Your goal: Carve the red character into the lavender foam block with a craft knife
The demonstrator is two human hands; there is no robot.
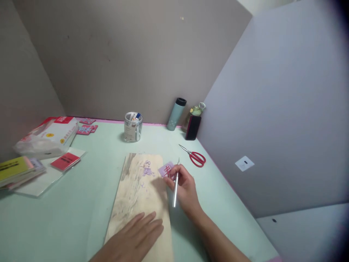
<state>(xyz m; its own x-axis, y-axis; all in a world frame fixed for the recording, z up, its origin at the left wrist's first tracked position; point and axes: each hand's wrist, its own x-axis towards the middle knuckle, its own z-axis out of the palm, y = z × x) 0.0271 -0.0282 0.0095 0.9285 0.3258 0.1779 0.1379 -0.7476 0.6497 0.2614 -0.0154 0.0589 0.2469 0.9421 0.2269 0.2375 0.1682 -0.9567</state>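
My left hand (pixel 136 236) lies flat on the lower part of a pale wooden board (pixel 139 203), fingers stretched out and holding nothing. At the board's upper right edge, my right hand (pixel 185 189) pinches a small purple card (pixel 163 170) with a red-outlined design between thumb and finger. The same hand holds a silver craft knife (pixel 175 193), its blade pointing up and away from me. Small purple scraps (pixel 147 171) lie on the upper part of the board, beside dark stains in the wood.
Red-handled scissors (pixel 196 158) lie beyond my right hand. Behind stand a clear jar (pixel 133 128) of pens, a teal tumbler (pixel 176 114), a green bottle (pixel 196 110) and a phone (pixel 193 128). A plastic bag (pixel 50 136) and coloured paper pads (pixel 16 171) lie left.
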